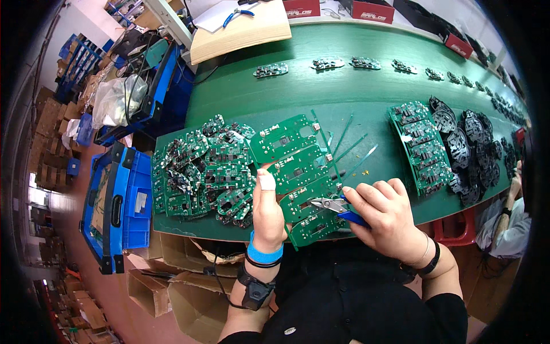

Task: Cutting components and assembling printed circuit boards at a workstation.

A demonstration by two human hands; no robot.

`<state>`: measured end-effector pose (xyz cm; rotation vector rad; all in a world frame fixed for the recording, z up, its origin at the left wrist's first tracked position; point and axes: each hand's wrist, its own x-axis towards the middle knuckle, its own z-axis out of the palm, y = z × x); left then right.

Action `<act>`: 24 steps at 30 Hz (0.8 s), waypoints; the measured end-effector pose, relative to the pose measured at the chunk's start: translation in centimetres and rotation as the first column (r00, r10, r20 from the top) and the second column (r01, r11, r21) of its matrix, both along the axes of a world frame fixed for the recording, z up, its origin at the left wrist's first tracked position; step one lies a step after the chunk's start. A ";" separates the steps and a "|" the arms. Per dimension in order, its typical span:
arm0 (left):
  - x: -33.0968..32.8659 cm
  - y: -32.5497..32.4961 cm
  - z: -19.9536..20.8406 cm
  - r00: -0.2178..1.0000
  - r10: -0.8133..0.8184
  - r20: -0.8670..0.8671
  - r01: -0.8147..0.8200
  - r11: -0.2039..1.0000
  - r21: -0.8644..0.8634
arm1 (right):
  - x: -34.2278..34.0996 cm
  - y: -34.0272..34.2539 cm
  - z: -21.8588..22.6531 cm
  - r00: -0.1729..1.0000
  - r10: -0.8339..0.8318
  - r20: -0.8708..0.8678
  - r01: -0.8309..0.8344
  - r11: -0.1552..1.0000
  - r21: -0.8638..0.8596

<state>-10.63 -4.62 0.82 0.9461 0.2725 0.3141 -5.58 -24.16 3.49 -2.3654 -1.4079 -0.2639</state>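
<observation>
My left hand point(268, 217) grips the left edge of a green circuit board panel point(282, 140), which is tilted up over the front of the green table. White tape wraps its thumb. My right hand point(388, 217) is closed around blue-handled side cutters point(332, 204). Their jaws lie over the lower part of the panel, pointing left; whether they touch it I cannot tell. To the left lies a heap of separated circuit boards point(192, 172). Thin cut green strips point(350, 148) and small yellowish scraps point(365, 172) are scattered right of the panel.
Another populated panel point(421, 148) and a pile of black plastic parts point(472, 143) lie at right. A row of boards point(327, 63) runs along the far side of the table point(229, 103). Blue crates point(137, 198) and cardboard boxes point(192, 304) stand lower left. A co-worker's arm point(507, 212) shows at right.
</observation>
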 end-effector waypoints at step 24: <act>-0.7 1.4 -3.3 0.874 -0.259 0.412 0.486 0.512 -0.708 | 2.1 -1.0 -1.4 0.971 -0.215 -0.104 0.236 0.932 0.274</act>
